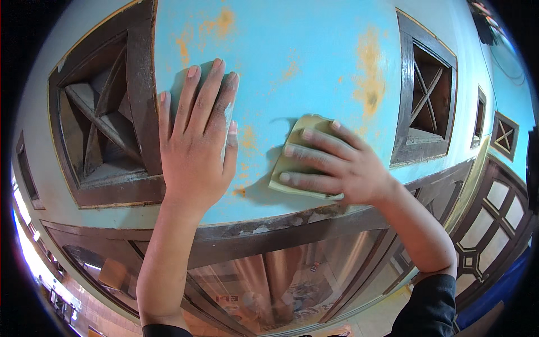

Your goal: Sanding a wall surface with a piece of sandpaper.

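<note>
My left hand (196, 135) lies on the light-blue painted wall (269, 33), its fingers stretched out and pointing up. A whitish strip shows along its index finger; whether that is dust or a thin object I cannot tell. With spread fingers, my right hand (342, 168) presses a pale green-tan sheet of sandpaper (300, 137) against the wall. The sheet is slightly curled, and its far side is hidden. Around both hands the blue paint is worn through to orange-brown patches (370, 73).
Dark wooden vent frames with crossed bars flank the painted area, one at left (101, 112) and one at right (428, 90). Below my hands runs a brown window frame (292, 224) with glass (269, 281) and curtains behind it. A panelled door (494, 219) stands at far right.
</note>
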